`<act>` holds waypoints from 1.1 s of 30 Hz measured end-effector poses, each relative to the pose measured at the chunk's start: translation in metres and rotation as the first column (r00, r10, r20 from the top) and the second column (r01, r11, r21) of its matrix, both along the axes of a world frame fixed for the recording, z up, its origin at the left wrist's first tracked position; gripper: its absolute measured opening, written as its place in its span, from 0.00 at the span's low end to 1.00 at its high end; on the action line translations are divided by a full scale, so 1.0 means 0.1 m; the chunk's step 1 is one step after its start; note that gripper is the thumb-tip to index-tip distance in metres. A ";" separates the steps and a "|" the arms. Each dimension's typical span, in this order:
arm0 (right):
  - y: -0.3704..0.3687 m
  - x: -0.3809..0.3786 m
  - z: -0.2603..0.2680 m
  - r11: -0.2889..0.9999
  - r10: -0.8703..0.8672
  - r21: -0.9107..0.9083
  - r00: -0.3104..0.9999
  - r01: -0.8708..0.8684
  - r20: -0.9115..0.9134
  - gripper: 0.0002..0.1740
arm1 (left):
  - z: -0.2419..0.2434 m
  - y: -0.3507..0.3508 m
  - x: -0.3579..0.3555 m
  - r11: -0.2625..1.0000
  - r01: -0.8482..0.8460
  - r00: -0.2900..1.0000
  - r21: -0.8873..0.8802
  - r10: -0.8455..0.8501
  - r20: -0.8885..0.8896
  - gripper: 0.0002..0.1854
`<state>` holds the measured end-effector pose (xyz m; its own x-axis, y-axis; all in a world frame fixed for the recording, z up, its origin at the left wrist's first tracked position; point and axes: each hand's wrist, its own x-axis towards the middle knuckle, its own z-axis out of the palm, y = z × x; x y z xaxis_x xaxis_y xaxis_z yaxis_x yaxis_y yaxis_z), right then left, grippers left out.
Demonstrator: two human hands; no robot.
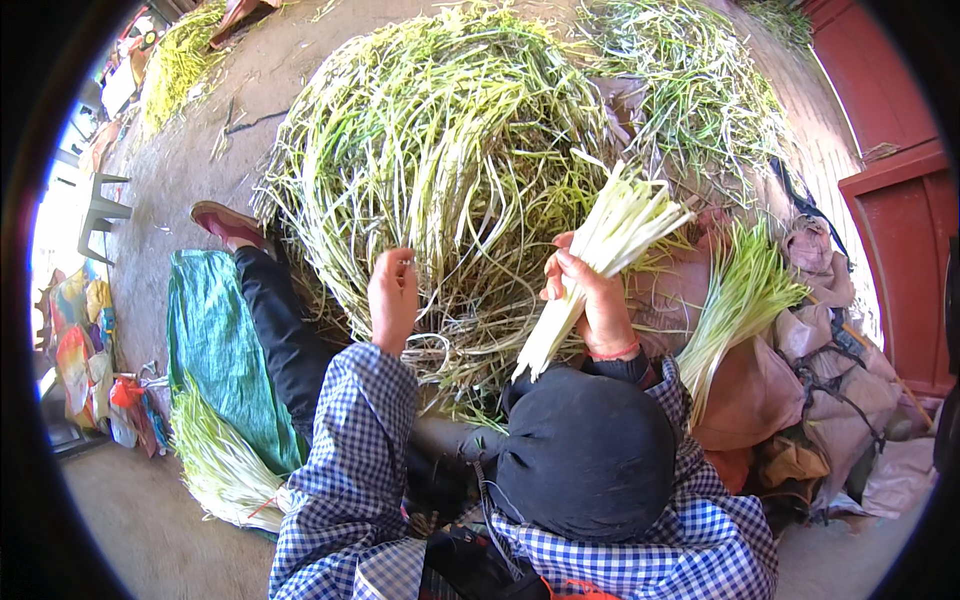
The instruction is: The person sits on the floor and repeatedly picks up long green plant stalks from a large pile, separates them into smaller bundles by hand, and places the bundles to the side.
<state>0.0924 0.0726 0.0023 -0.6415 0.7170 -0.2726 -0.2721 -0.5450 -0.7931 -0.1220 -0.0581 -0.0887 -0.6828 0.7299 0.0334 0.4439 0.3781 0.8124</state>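
Note:
My right hand (600,300), with a red string at the wrist, grips a thick bundle of pale leafy stalks (600,244), possibly blanched chives. The bundle slants, with its white ends low on the left. To its left, my left hand (394,289) is raised with curled fingers in front of a large heap of long green and yellow stalks (450,127). Whether a thin stalk is between those fingers cannot be told. A loose bunch of similar stalks (739,300) lies right of my right hand. At the lower left, another bunch (221,457) bears a red tie.
A green woven plastic sheet (217,337) lies beside my outstretched leg. More stalks are heaped at the upper right (690,90) and upper left (176,64). Cloth and sacks (847,405) pile up on the right near red doors (911,277). A plastic stool (97,214) stands at the left.

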 end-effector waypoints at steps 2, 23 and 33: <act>-0.01 0.02 0.05 1.000 -0.017 -0.018 0.999 0.016 -0.034 0.15 | 0.02 0.17 -0.12 0.971 -0.087 0.995 -0.224 0.095 0.027 0.18; 0.04 0.30 0.36 0.984 -0.178 0.007 0.975 0.181 -0.136 0.13 | 1.28 -0.13 0.13 0.930 0.331 0.751 0.160 -0.362 0.552 0.10; 0.16 -0.11 0.08 0.976 0.036 0.211 0.995 -0.056 0.095 0.19 | 0.98 -0.13 -0.05 0.950 0.217 0.674 0.226 -0.313 0.669 0.13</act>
<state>0.0813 0.0885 0.0106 -0.6551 0.7350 -0.1751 -0.1728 -0.3714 -0.9123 -0.1267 -0.0712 0.0094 -0.3254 0.9068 -0.2680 -0.1918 0.2143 0.9578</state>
